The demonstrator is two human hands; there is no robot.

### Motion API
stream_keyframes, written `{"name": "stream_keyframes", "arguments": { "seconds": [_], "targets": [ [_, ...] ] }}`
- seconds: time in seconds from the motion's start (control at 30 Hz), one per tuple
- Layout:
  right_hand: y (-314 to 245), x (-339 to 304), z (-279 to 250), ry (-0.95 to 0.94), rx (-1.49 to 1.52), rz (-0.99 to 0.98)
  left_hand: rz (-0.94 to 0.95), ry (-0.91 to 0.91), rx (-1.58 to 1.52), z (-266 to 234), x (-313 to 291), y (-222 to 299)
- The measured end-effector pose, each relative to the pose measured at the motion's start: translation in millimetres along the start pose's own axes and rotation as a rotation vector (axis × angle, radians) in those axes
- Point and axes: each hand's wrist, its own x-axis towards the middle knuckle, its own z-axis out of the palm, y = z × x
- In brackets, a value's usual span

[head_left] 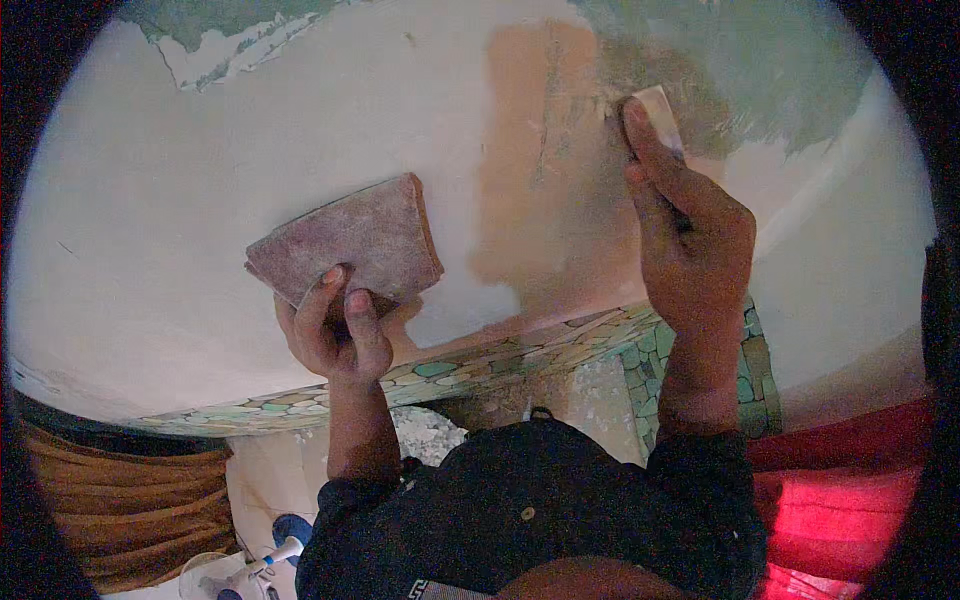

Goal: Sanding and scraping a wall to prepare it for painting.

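My left hand [335,335] is closed on a folded brownish-purple sheet of sandpaper [345,235], gripping its lower edge with the thumb and fingers. The sheet is held up in front of the pale wall [200,220]. Higher and to the right, my right hand [700,240] pinches a small pale flat piece [658,115] against the wall; its kind is hard to make out, and the fingers partly cover it. Beside that hand runs a tan patch [515,200] on the wall, with rough scraped spots near its top.
Old green paint [800,75] shows along the wall's upper part. A stone-patterned band [440,368] borders its foot. White crumbs [425,430] lie on the floor. Brown cloth [120,500] hangs at left, red cloth [850,490] at right. A clear tub [205,575] stands lower left.
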Motion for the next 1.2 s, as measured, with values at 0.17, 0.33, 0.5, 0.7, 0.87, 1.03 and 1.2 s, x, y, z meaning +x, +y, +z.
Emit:
{"name": "stream_keyframes", "arguments": {
  "seconds": [0.17, 0.33, 0.5, 0.7, 0.87, 1.03, 1.2],
  "targets": [
    [-15, 7, 0, -0.014, -0.088, -0.017, -0.001, -0.018, 0.004, -1, -1, -2],
    [-7, 5, 1, -0.090, -0.040, 0.006, -0.014, -0.012, 0.028, -3, -2, -4],
    [-8, 9, 4, -0.034, -0.077, -0.091, 0.028, -0.047, 0.023, 1, 4, 1],
    [-3, 6, 5, -0.041, 0.038, -0.097, 0.044, -0.041, 0.055, -3, 4, -1],
    [-24, 15, 16, 0.009, -0.041, -0.066, 0.018, -0.034, 0.035, -2, 0, -2],
    [-19, 6, 18, 0.027, -0.012, -0.079, -0.004, -0.046, 0.024, -3, 5, 1],
    [-3, -16, 22, 0.000, 0.051, 0.018, 0.096, -0.007, 0.081, -2, 10, 1]
  ]
}}
